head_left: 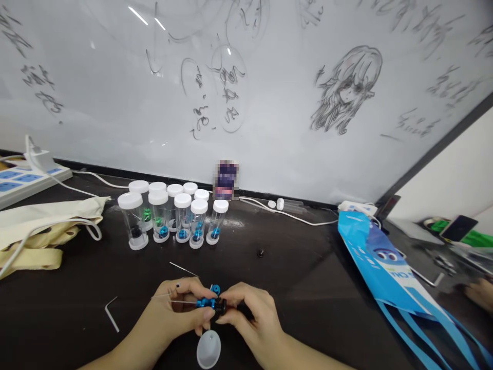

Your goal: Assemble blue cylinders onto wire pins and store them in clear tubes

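Whiteboard [269, 103] at back, covered in marker writing plus a face drawing. Dark surface [308, 288] in front of it. On it: blue bag [375, 257] at right, cream cloth [50, 221] at left, and a cluster of white-capped clear tubes [182, 218] left of centre, blue, green and black bits inside. Left hand [173, 316] and right hand [254, 311] meet at near centre, above the surface. Both part-closed: left pinches the blue stretch, thumb against fingers; right has thumb and index tight on the black end. Blue-and-black part [213, 303] sits between them, long axis roughly level, left to right, black end pointing right. Stepped, shiny metallic blue, darker at the black end; thin metal rod [185, 301] runs off its left end. Translucent white round piece [208, 350] just below. L-shaped key [111, 316] lies left of the left hand. Blue knob [216, 290] just behind the part, by the fingertips; can't tell if joined. Small black piece [261, 253] lies farther back, alone.
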Motion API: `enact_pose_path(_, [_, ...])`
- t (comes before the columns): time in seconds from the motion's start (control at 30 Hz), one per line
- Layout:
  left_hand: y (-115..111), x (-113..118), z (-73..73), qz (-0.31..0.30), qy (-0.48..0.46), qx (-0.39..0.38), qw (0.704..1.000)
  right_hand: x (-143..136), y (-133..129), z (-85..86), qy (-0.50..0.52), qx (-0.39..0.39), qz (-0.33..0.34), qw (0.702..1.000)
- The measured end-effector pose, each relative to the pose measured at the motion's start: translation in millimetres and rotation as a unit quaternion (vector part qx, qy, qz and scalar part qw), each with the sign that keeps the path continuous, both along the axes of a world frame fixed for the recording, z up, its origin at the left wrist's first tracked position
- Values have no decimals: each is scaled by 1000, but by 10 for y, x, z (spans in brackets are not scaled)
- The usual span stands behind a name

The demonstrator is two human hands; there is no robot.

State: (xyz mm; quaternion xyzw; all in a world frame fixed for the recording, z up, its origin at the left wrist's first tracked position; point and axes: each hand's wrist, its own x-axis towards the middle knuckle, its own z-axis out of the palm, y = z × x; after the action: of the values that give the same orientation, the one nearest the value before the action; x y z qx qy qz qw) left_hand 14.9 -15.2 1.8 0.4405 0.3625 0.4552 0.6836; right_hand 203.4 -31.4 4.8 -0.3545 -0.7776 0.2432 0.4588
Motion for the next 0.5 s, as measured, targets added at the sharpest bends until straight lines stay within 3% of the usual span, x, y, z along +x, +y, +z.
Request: enact_pose_path(0.5, [10, -35, 37, -36, 1, -24, 999, 24, 6, 52, -42, -77, 13, 996])
